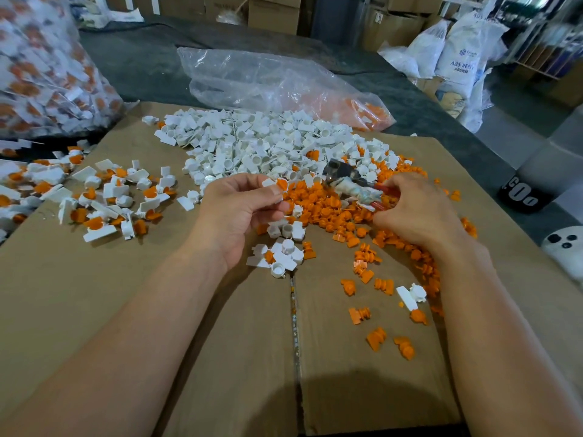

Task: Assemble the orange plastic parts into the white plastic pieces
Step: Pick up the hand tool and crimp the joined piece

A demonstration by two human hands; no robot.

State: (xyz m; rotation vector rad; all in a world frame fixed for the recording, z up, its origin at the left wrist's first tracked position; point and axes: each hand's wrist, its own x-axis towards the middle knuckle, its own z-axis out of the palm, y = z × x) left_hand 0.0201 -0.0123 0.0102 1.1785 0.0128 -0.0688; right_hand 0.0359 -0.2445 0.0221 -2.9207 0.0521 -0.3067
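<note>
Left hand (239,209) at frame centre, grip pinched shut on a white piece (270,183) with an orange part (282,184) at its right end, the pair held just above the orange pile (328,206). Right hand (413,209) right of centre, grip closed around red-handled pliers (350,181), long axis running up-left from the palm, jaws pointing toward the held piece from the right. Gap between tool tip and orange part small, across the frame rather than down. Likely a pressing step: orange part seated by squeezing. White pile (252,143) further up; finished pieces (104,197) at left on the cardboard-covered table (126,310).
</note>
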